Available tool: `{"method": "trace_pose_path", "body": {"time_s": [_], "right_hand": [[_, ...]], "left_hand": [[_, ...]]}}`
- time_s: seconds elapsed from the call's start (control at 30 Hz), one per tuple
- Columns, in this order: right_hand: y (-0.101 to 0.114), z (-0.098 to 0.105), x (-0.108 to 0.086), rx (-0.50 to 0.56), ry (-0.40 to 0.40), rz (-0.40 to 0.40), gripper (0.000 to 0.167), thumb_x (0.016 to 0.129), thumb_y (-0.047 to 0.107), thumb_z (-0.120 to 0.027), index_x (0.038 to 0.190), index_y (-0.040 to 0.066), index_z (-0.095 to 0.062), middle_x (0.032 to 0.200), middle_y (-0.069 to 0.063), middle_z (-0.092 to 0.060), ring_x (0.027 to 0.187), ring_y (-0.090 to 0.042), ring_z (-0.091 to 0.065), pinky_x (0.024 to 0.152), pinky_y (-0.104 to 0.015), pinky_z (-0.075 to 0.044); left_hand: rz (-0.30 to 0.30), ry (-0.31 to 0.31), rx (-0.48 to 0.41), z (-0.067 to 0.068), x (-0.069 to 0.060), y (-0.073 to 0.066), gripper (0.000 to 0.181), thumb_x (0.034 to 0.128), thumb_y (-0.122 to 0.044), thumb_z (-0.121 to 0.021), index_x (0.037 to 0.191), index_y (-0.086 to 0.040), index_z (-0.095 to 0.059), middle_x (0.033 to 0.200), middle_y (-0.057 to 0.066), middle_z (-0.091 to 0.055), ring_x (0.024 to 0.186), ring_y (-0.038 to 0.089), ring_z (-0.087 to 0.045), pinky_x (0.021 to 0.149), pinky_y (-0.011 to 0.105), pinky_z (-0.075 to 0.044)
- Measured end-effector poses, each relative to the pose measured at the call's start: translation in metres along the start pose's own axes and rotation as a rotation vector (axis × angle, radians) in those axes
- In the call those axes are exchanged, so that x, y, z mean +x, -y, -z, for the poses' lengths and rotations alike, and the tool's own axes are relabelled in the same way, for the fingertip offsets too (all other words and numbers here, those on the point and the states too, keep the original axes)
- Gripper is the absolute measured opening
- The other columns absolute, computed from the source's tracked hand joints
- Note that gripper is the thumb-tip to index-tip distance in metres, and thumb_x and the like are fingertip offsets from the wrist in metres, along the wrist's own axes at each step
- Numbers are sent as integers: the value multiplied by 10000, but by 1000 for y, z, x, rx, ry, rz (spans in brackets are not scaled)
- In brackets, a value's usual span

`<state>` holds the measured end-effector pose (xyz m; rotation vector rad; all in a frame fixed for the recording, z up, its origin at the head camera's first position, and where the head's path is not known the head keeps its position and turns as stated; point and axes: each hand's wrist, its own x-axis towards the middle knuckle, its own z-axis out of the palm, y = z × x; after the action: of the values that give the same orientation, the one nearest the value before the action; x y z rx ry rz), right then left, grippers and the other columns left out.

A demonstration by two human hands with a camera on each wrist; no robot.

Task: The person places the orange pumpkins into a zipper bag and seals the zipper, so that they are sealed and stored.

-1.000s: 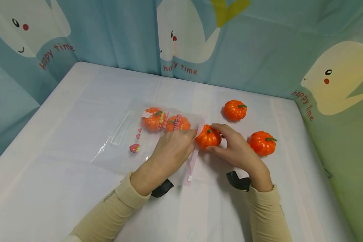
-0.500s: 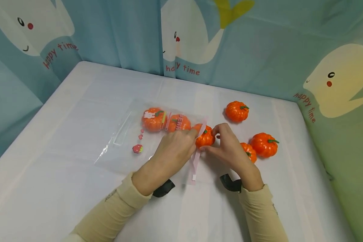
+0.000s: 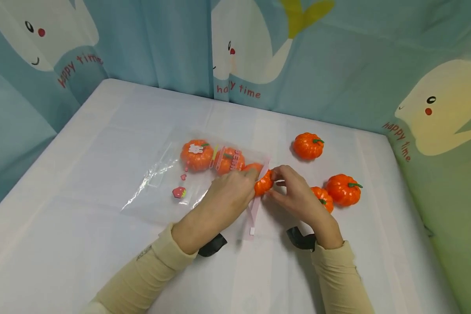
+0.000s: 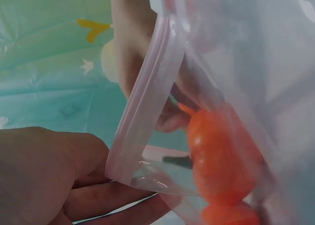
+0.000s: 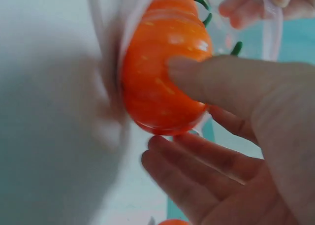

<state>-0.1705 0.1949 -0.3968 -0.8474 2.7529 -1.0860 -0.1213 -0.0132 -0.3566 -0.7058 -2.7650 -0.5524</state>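
A clear plastic slider bag with pink trim lies flat, its mouth toward the right. Two orange toy pumpkins show inside it, one at the far end and one beside it. My left hand pinches the bag's edge at the mouth; in the left wrist view the pink zip strip is at its fingertips. My right hand holds another toy pumpkin, partly inside the mouth. In the right wrist view the thumb lies on this pumpkin and the fingertips touch its end.
Outside the bag, one pumpkin sits at the back right. Two more, a larger one and a partly hidden one, sit beside the right wrist. A printed curtain stands behind the white table.
My right hand has moved left, carrying the pumpkin from the bag's mouth partly inside. The left hand keeps its hold on the edge. A pumpkin behind the right hand shows more now.
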Motion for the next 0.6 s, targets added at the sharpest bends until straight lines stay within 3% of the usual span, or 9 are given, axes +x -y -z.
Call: {"method": "trace_pose_path", "body": {"time_s": [0.43,0.6], "right_hand": [[1,-15,7,15,-42,-12,219,855,0,-731,1001,-3,-567,986,-135,-594,940,-267,-669,811,-401,-586],[0,-17,7,23,-48,20,214,875,11,-715,1059,3,-606,1015,-131,-633,949,-262,-657,818,-404,-585]], "left_hand": [[-23,57,-101,2,1,3,167,899,-25,-685,965,-13,-531,705,81,-587,612,179,-622,524,227,-495],[-51,11,-113,1,0,5,146,900,7,-662,945,-9,-523,692,86,-573,600,199,-616,513,249,-490]]}}
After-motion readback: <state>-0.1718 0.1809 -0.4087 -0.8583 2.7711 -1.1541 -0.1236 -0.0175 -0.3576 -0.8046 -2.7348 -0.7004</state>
